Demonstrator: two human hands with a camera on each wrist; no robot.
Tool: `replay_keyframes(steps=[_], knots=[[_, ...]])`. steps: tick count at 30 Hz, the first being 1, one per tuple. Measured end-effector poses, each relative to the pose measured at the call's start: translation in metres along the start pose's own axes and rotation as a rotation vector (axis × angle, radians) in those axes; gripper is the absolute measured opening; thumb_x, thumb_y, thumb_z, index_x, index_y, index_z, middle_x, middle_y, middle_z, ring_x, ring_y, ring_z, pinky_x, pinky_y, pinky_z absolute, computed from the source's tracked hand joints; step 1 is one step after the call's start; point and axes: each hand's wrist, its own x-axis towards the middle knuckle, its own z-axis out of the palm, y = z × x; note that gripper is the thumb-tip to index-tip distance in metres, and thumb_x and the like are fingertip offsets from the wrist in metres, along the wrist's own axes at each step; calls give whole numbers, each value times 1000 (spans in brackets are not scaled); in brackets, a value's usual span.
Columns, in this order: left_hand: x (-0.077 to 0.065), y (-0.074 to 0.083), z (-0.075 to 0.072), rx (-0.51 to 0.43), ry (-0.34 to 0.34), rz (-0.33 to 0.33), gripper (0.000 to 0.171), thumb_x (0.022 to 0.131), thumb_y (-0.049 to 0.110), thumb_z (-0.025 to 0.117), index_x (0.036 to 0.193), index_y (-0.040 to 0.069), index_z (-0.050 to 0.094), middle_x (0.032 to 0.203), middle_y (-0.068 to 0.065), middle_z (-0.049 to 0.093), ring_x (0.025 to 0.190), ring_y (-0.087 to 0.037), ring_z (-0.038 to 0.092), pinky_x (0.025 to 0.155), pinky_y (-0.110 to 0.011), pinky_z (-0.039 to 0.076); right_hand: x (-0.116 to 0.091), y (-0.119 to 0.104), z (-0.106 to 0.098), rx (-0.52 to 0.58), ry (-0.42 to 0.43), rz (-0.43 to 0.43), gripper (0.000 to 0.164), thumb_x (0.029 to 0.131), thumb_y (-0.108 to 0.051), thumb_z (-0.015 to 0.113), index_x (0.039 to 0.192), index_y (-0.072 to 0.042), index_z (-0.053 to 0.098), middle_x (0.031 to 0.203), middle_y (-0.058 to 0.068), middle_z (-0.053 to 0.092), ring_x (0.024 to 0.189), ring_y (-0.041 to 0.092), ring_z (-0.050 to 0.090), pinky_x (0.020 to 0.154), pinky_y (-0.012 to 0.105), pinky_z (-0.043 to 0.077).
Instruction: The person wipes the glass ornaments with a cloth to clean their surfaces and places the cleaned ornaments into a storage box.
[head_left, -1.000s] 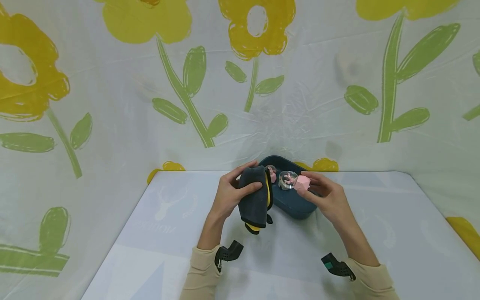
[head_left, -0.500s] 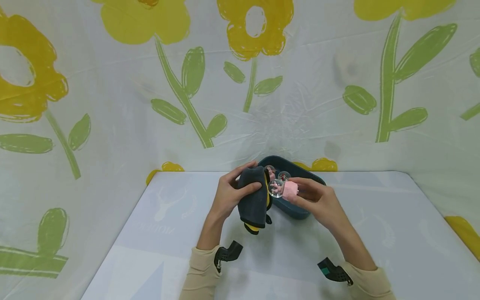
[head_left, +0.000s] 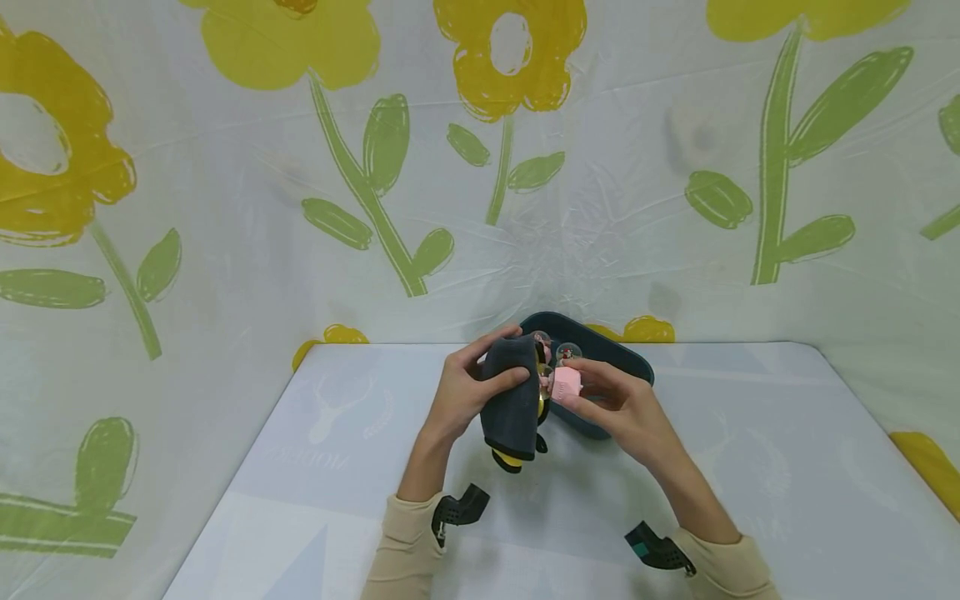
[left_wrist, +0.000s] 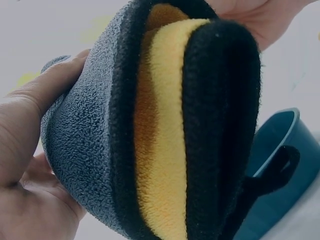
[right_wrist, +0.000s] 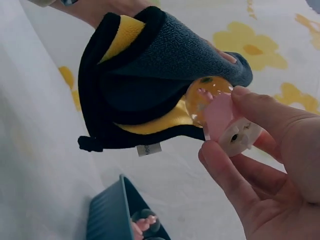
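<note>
A folded towel cloth, dark grey outside with black trim and a yellow inner face, hangs in my left hand, thumb across its front. My right hand pinches a small snow globe by its pink base, between thumb and fingertips. The globe's clear dome points left, right at the cloth's yellow fold; pale underside and pink figure show in the right wrist view. Behind both hands stands a dark blue plastic bin, holding more snow globes, partly hidden by the cloth and right hand.
The white table carries faint printed patterns. A flower-print curtain rises along the table's back edge and the left side. Black wrist cameras sit at both beige sleeves.
My right hand has moved left with the snow globe, from over the bin to the cloth. The dome now sits at the cloth's fold. My left hand has shifted slightly.
</note>
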Motion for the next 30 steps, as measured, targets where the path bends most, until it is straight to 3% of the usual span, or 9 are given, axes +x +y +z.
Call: replay_keyframes(steps=[12, 18, 23, 26, 30], knots=[[1, -1, 5, -20, -35, -17, 56, 86, 17, 76, 139, 21, 57, 140, 0, 59, 102, -22, 71, 83, -36, 59, 0, 1, 8, 27, 62, -20, 46, 87, -14, 75, 131, -19, 63, 135, 3, 62, 102, 6, 67, 88, 20, 54], [0, -1, 5, 6, -47, -32, 55, 86, 19, 77, 137, 28, 58, 138, 0, 60, 99, -21, 71, 82, -37, 59, -1, 1, 8, 32, 57, -71, 48, 85, -10, 76, 131, -18, 63, 134, 4, 62, 103, 6, 66, 87, 21, 55], [0, -1, 5, 14, -54, -31, 57, 85, 25, 78, 138, 24, 57, 134, -3, 62, 94, -21, 72, 80, -38, 60, -1, 2, 8, 11, 57, -175, 52, 79, -3, 79, 128, -14, 63, 129, 6, 61, 109, 5, 64, 84, 23, 57], [0, -2, 5, 13, -54, -23, 58, 85, 26, 77, 139, 22, 57, 133, -4, 62, 93, -20, 72, 79, -37, 60, 0, 3, 9, -81, 87, -285, 54, 75, 1, 81, 125, -12, 65, 126, 6, 61, 114, 8, 63, 82, 24, 57], [0, -3, 5, 4, -52, -18, 57, 86, 24, 77, 139, 20, 57, 136, -3, 61, 92, -19, 73, 77, -36, 60, 2, 2, 10, -205, 129, -443, 61, 67, 9, 83, 123, -11, 66, 125, 8, 61, 120, 20, 61, 84, 26, 56]])
